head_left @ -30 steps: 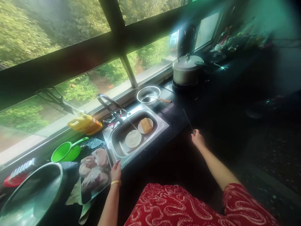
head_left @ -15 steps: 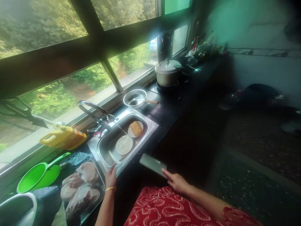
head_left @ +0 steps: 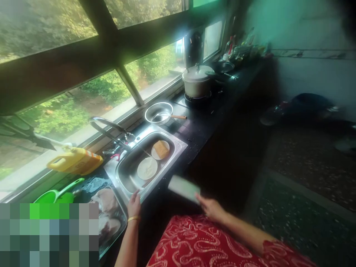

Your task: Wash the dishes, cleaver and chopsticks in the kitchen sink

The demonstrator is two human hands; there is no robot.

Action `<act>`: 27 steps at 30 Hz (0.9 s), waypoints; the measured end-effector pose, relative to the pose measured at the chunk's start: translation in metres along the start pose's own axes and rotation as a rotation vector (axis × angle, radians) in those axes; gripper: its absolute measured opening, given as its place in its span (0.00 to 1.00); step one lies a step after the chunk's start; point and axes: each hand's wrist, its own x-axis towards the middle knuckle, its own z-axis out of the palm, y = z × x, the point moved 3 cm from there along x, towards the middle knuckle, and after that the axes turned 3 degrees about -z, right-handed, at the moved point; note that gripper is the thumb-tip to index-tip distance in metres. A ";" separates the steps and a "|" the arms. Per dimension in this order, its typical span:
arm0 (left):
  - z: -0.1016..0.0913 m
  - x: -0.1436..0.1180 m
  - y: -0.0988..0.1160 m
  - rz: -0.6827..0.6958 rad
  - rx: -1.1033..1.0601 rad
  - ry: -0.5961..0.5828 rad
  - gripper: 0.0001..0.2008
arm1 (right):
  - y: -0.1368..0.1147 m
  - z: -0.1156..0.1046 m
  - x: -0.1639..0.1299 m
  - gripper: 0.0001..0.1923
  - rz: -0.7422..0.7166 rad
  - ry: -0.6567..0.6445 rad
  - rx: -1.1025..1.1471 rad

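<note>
A broad-bladed cleaver is in my right hand, its blade pointing left in front of the counter, above my red patterned clothing. The blade is slightly blurred. My left hand, with a yellow bangle at the wrist, is at the near corner of the steel sink. Its fingers look stretched toward the rim; whether they touch it I cannot tell. Inside the sink lie a white round plate or lid and a second dish with an orange-brown block on it. A thin stream of water runs from the faucet.
Raw meat fills a tray left of the sink, partly covered by a pixelated patch. Behind are a green strainer and a yellow jug. Beyond the sink stand a steel pan and a lidded pot on the stove.
The cleaver and my right hand have shifted slightly right and up, and the blade face shows brighter. My left hand has moved a little right. The pixelated patch now covers the lower left corner.
</note>
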 end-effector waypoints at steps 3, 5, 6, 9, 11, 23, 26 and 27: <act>0.003 -0.004 0.010 0.008 0.009 0.023 0.20 | -0.003 -0.083 0.055 0.35 0.203 0.253 -0.118; 0.010 -0.009 0.016 0.013 0.007 0.015 0.19 | -0.004 -0.107 0.079 0.35 0.310 0.282 -0.191; 0.013 -0.011 0.017 0.018 0.003 0.007 0.19 | -0.005 -0.103 0.080 0.36 0.319 0.264 -0.210; 0.016 -0.015 0.013 0.026 -0.004 -0.004 0.19 | -0.011 -0.035 0.040 0.35 0.164 0.061 -0.177; 0.011 -0.015 0.006 0.022 0.002 0.004 0.19 | -0.020 0.014 0.007 0.32 -0.057 -0.117 -0.137; 0.008 -0.014 -0.007 -0.005 0.025 0.040 0.21 | -0.018 -0.020 0.035 0.33 0.055 -0.081 -0.195; 0.008 -0.015 -0.014 -0.023 0.062 0.061 0.19 | -0.026 -0.003 -0.001 0.29 -0.096 -0.261 -0.048; 0.009 -0.015 -0.014 -0.033 0.071 0.069 0.19 | -0.030 -0.008 -0.005 0.29 -0.139 -0.286 -0.017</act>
